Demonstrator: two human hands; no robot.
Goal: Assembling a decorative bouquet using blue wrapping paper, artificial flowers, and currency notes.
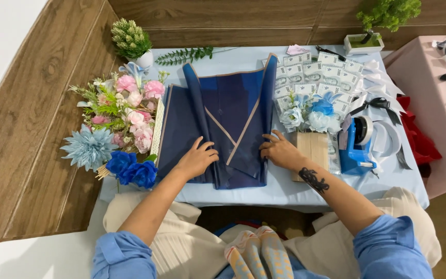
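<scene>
Sheets of dark navy wrapping paper (223,121) with a thin tan border lie on the pale blue tablecloth (285,191) in the middle of the low table, semi-sheer, overlapped and folded into long pleats that fan out away from the person.

To the left of the paper sits a mass of pink, white and blue artificial flowers (122,129), with a small white pot of greenish buds (131,42) behind it. To the right, rows of pale printed paper notes (313,72) are spread flat, a small bunch of blue and white flowers (311,114) rests on a bundle of light wooden sticks (313,150), and a blue tape dispenser (358,147) stands just beside them. White and black ribbons (380,98) lie at the far right edge.

The left hand (197,159) lies flat on the near left part of the paper, fingers spread and pressing down, grasping nothing. The right hand (280,151) rests at the paper's near right edge, fingertips touching the fold, fingers loosely bent and not closed around it. The pleated near end of the paper lies between the two hands.
</scene>
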